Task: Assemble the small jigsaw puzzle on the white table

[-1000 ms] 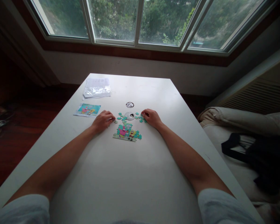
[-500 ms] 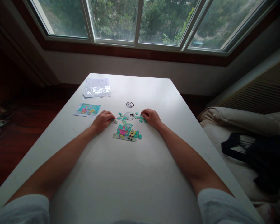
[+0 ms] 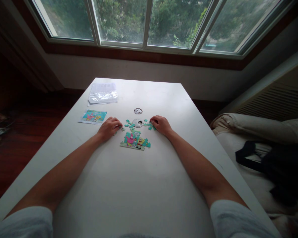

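Observation:
A partly joined jigsaw puzzle with cartoon figures lies flat on the white table. Loose teal puzzle pieces are scattered behind it. On the left side my left hand rests with its fingers curled together, the tips beside some of the loose pieces. My right hand is on the other side, thumb and forefinger drawn together over more pieces. Whatever either hand's fingertips hold is too small or hidden to make out.
Behind the loose pieces are a round silvery disc and a smaller round item. A picture card in a clear sleeve lies left, with a plastic bag beyond it. A couch holding dark cloth stands right.

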### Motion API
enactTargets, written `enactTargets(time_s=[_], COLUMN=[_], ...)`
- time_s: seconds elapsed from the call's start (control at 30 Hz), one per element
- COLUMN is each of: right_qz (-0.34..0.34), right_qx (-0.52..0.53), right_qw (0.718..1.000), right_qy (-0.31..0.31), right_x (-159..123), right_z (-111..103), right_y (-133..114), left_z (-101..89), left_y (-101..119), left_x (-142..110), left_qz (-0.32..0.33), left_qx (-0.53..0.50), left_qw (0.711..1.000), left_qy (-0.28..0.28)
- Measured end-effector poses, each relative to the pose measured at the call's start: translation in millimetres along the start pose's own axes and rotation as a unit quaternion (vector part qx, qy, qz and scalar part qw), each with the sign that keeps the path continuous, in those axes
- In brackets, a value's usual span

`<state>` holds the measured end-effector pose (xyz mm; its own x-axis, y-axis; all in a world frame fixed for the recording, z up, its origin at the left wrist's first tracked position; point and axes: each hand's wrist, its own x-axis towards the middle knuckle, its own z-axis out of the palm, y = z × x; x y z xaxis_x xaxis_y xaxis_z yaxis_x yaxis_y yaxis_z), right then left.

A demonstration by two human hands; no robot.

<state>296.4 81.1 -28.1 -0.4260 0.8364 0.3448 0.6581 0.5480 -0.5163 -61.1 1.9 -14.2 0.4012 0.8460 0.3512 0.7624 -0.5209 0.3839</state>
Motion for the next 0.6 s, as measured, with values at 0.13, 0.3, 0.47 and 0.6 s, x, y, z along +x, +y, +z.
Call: enactTargets(time_s=[0.13, 0.3, 0.47, 0.6], right_qz=[-0.005, -0.043, -0.103, -0.192], right_qx=[-0.012, -0.063, -0.064, -0.019], right_qw=[1.000, 0.997, 0.992, 0.975], right_qy=[-0.004, -0.016, -0.041, -0.107], right_x=[0.0, -0.7, -5.7, -15.6], right_z=[-0.8, -4.3, -1.7, 5.2], right_y=[-0.3, -11.1, -42.2, -73.6], left_z=[-4.0, -24.5, -49.1, -58.7], left_y=[4.4, 26.9, 58.1, 73.6], left_x=[0.3, 5.0, 5.4, 2.2], left_qz=[0.000, 0.039, 0.088, 0.064], left_qx=[0.017, 0.078, 0.061, 0.043], left_qw=[1.000, 0.995, 0.970, 0.956], left_qy=[-0.008, -0.044, -0.217, -0.281])
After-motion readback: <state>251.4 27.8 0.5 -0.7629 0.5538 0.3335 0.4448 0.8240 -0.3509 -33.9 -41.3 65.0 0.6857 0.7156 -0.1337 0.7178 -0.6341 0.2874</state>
